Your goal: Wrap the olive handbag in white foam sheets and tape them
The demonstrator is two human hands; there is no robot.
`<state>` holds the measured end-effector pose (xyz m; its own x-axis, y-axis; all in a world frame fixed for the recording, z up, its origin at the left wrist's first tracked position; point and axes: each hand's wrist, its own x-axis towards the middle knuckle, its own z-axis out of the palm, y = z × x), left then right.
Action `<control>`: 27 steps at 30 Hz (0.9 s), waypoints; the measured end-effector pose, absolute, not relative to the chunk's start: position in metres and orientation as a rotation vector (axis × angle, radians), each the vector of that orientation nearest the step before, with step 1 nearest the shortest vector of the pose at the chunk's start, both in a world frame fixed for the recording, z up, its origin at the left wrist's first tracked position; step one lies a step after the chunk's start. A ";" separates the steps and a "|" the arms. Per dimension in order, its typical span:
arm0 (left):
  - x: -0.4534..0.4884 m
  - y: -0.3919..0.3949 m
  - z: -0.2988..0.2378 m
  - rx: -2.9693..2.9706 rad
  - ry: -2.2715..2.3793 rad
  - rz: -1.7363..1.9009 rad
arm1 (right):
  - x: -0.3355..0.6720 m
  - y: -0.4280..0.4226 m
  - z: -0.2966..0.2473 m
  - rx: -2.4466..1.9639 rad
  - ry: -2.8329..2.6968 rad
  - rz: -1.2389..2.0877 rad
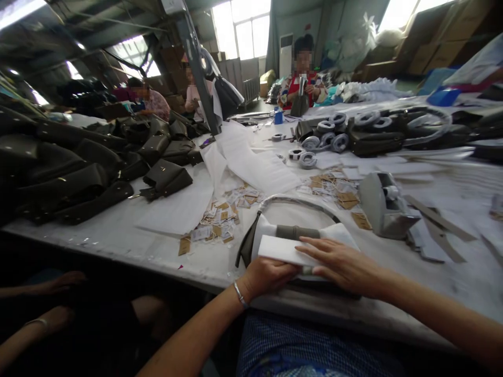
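Note:
A dark handbag [298, 232] with a plastic-wrapped handle [298, 199] lies at the table's front edge, with white foam sheet [338, 233] around its strap. Over it is a flat white foam block [281, 250]. My left hand [267, 276], with a silver bracelet at the wrist, is closed on the block's near edge. Fingers outstretched, my right hand [346, 264] rests on the block's right end and on the bag. The bag's near side is mostly hidden by my hands.
Paper tags [220, 220] are scattered beyond the bag. A tape dispenser [383, 204] stands at right beside cardboard strips [440, 225]. Dark bags [78, 162] are heaped at left; wrapped handles [326, 141] lie farther back. A co-worker [302, 91] sits across; another person's hands [55, 298] show at lower left.

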<state>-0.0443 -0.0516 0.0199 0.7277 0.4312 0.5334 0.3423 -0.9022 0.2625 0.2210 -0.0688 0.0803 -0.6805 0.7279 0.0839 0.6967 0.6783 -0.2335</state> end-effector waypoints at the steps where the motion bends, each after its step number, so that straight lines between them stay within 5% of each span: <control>1: -0.044 -0.052 0.020 2.776 0.623 0.915 | 0.221 -0.071 0.080 -1.165 -2.735 0.308; 13: -0.047 -0.056 0.024 2.768 0.565 0.871 | 0.227 -0.078 0.055 -1.118 -2.740 0.342; 21: -0.026 -0.074 0.055 2.516 0.788 1.195 | 0.225 -0.084 0.056 -1.146 -2.634 0.395; 27: -0.003 -0.065 0.012 2.898 0.880 0.955 | 0.223 -0.086 0.043 -1.148 -2.571 0.201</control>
